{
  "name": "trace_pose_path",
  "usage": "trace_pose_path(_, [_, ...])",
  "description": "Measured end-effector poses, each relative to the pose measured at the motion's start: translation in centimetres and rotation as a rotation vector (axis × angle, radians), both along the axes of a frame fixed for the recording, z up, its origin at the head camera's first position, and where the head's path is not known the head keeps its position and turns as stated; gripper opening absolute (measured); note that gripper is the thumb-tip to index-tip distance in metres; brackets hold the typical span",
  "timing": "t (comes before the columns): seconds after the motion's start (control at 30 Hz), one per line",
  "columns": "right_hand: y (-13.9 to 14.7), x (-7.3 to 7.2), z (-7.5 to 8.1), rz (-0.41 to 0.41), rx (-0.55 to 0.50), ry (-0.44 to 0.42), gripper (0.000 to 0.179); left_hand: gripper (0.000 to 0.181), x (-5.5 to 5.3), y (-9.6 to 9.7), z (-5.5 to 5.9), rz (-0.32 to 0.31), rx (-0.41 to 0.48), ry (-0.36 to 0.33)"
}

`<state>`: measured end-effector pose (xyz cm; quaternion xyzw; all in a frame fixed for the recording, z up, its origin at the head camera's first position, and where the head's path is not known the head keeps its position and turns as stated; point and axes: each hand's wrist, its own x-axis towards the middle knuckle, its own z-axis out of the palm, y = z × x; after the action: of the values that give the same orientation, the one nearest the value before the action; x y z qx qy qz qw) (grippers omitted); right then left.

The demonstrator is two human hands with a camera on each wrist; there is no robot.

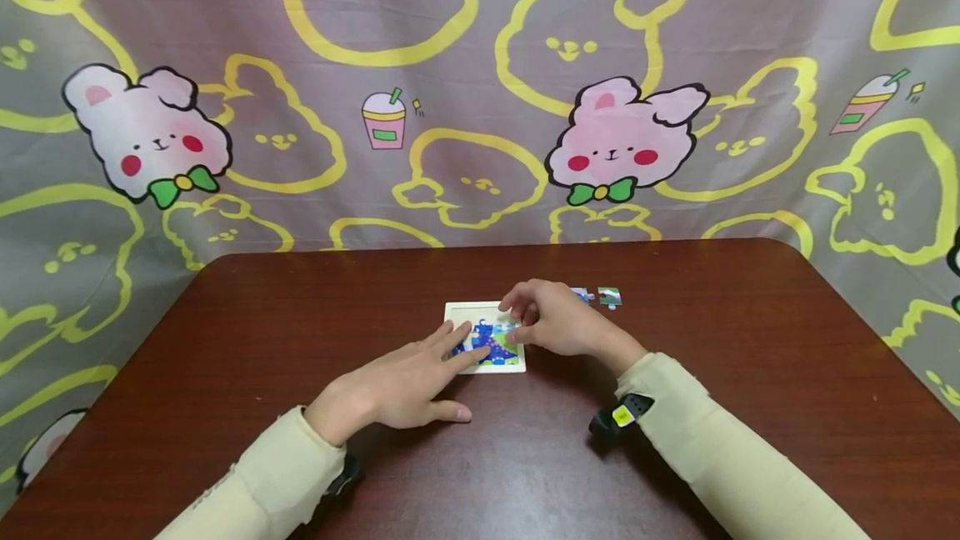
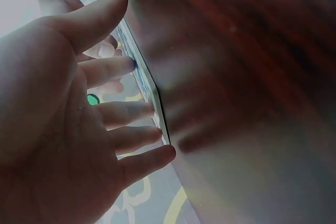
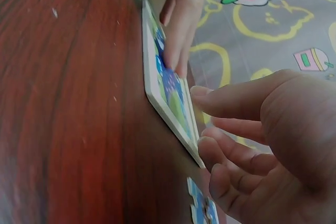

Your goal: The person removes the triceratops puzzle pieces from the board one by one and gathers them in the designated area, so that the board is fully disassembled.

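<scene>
A small jigsaw puzzle in a pale frame [image 1: 487, 370] lies flat on the table in the head view, partly filled with a blue figure on a green and blue background [image 1: 504, 350]. The left hand [image 1: 408, 377] rests with spread, straight fingers on the puzzle's left part, its thumb off the frame. At the right side, the right hand [image 1: 566, 319] is held over the frame's edge with loosely bent fingers. A gap shows between its thumb and forefinger in the head view, and no piece is visible in it. The right wrist view shows the puzzle frame [image 3: 161, 103] beside these fingertips.
Beyond the right hand lie two loose puzzle pieces, one in full sight [image 1: 610, 296] and one partly hidden [image 1: 579, 294]. The dark wooden table [image 1: 300, 298] ends at a patterned curtain [image 1: 465, 98]. Each wrist wears a dark strap [image 1: 626, 415].
</scene>
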<state>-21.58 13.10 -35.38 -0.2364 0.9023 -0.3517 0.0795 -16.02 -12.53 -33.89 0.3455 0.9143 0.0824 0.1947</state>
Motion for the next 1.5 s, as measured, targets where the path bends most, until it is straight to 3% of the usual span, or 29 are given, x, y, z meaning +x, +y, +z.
trace_pose_path(0.6, [-2.5,-0.2,-0.4,0.05,0.111,-0.024,0.032,0.078,-0.1,0.1,-0.2,-0.007,-0.017,0.006])
trace_pose_path(1.07, [-3.4,-0.8,0.1,0.004,0.152,-0.084,0.028,0.08,-0.1,0.2,-0.2,-0.008,-0.025,0.013])
trace_pose_path(1.5, [-4.3,-0.9,0.2,-0.031,0.213,-0.07,0.032,0.079,-0.2,0.2,-0.4,-0.012,-0.021,0.021])
